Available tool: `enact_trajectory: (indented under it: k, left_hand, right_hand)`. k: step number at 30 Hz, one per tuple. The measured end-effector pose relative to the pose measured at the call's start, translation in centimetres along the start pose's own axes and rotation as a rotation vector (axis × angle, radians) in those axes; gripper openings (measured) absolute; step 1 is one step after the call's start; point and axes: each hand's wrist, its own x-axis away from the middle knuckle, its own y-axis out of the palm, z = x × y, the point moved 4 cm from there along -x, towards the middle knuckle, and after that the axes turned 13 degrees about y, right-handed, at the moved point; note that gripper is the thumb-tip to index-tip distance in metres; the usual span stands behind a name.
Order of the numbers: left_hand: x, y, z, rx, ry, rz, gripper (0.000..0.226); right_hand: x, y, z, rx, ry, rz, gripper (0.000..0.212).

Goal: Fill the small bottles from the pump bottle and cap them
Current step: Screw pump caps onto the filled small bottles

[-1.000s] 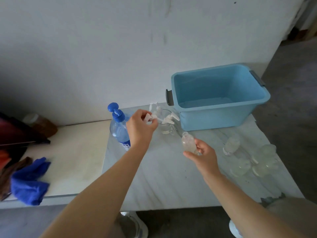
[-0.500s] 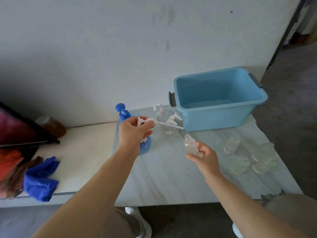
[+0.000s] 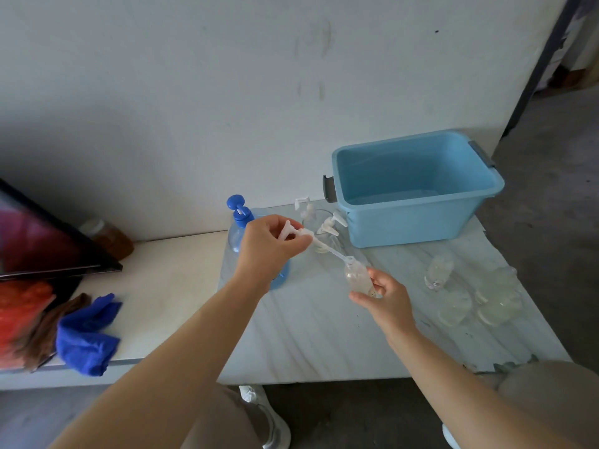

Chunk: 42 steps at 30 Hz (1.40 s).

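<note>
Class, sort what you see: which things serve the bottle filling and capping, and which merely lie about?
In the job:
white pump cap, pinched by the left hand
small bottle, held by the right hand
blue pump bottle
spare caps
other small bottles

Lying about:
blue tub
blue cloth
brown jar
dark panel

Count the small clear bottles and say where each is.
5. One bottle is in the right hand; a lone bottle lies on the table to its right; three bottles cluster near the table's right edge. They are clear and blurred, so another may be hidden.
</note>
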Motion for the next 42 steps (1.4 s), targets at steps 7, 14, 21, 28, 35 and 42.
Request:
enact_trajectory:
  k: [7,14,21,28,35,42]
  left_hand:
    - [0.2,1.8,1.0,-0.24,0.185,-0.199,0.018]
    - [0.7,3.1,1.0,-0.407,0.294,-0.329,0.031]
    - [1.2,3.2,1.2,-0.325,0.318,-0.494,0.038]
    - [2.2,1.8,1.4,-0.025,0.164,-0.194,0.084]
    - [5.5,4.0,0.1,-0.017,0.112,0.066,0.034]
    - [5.5,4.1,0.7,0.007,0.138,0.187,0.026]
  right_hand:
    - [2.2,0.9,-1.2,0.041,-0.076,-0.071,0.045]
    - [3.2,1.2,-1.5,0.068,-0.11,-0.09,0.042]
    - [4.1,1.2,-1.7,0.099,-0.139,-0.098,0.038]
    - [4.8,1.4,-2.4,-0.01,-0.096,-0.097,0.037]
    - [5.4,1.7,-3.4,-0.035,-0.128,-0.022,0.038]
    - [5.2,1.8,-3.5,0.024,-0.156,0.026,0.041]
